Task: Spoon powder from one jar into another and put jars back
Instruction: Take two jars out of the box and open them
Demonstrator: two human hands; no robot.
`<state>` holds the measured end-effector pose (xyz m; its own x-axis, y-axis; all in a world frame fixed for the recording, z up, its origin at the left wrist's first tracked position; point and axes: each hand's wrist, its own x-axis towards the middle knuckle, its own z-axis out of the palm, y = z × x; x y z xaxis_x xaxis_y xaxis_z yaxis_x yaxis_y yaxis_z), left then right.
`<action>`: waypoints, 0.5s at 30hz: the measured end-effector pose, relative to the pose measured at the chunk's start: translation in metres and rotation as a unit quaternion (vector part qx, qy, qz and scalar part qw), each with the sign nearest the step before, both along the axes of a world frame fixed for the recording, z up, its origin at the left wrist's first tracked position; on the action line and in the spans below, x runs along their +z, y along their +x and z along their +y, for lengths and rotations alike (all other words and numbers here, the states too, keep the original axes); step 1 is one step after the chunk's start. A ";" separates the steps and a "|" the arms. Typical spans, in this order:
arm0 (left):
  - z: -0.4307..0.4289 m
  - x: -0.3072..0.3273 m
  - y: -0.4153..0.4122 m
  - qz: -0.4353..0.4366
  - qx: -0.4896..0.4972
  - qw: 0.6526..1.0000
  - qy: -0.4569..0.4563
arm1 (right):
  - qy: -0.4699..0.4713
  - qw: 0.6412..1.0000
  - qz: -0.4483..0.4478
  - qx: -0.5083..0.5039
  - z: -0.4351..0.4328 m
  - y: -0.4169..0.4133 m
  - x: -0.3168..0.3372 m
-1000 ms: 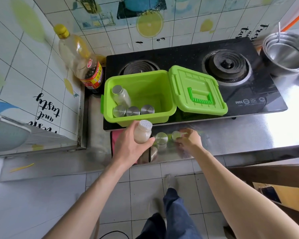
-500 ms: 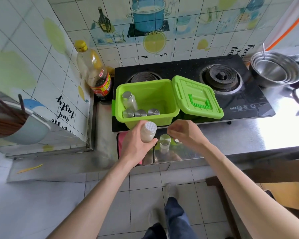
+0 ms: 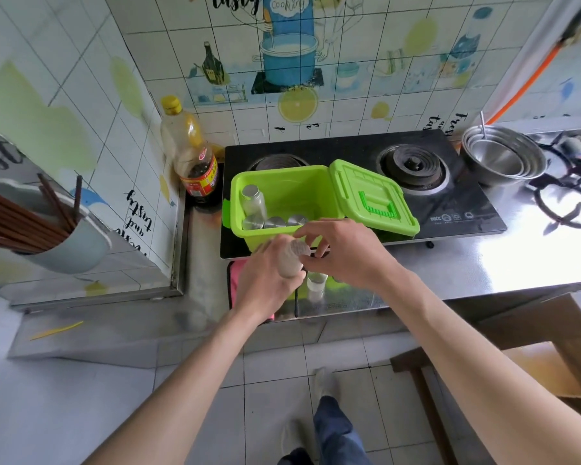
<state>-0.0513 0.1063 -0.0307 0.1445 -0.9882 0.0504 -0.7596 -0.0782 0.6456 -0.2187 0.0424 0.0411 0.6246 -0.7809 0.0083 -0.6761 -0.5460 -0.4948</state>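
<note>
My left hand (image 3: pixel 265 283) grips a small glass jar of pale powder (image 3: pixel 288 265), tilted toward the right over the counter's front edge. My right hand (image 3: pixel 349 253) is at the jar's top, fingertips pinched around its grey cap (image 3: pixel 300 247); motion blur hides whether the cap is seated. A second small jar (image 3: pixel 316 286) stands on the steel counter just below both hands, partly hidden by them. Behind, an open green box (image 3: pixel 299 196) on the stove holds one upright jar (image 3: pixel 252 199) and three metal-lidded jars (image 3: pixel 272 222) along its front wall.
The box's lid (image 3: pixel 373 196) hangs open to the right. A soy sauce bottle (image 3: pixel 195 162) stands in the left corner, stacked steel bowls (image 3: pixel 503 156) at the right. A chopstick holder (image 3: pixel 64 236) hangs on the left wall. A pink cloth (image 3: pixel 237 280) lies under my left hand.
My right hand lifted from the counter and came up left to the top of the jar in my left hand. The jar tilted. The camera view rose toward the wall.
</note>
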 end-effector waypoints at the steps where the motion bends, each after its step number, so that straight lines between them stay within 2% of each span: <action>1: 0.001 0.001 0.001 -0.009 0.000 1.000 -0.002 | -0.021 1.000 0.019 0.005 0.002 0.002 0.002; 8: 0.013 0.005 0.000 -0.063 0.008 0.998 -0.030 | -0.114 0.984 0.136 0.022 0.013 0.021 0.012; 15: 0.022 0.014 -0.010 -0.089 0.007 0.995 -0.044 | -0.125 0.974 0.188 0.017 0.023 0.035 0.011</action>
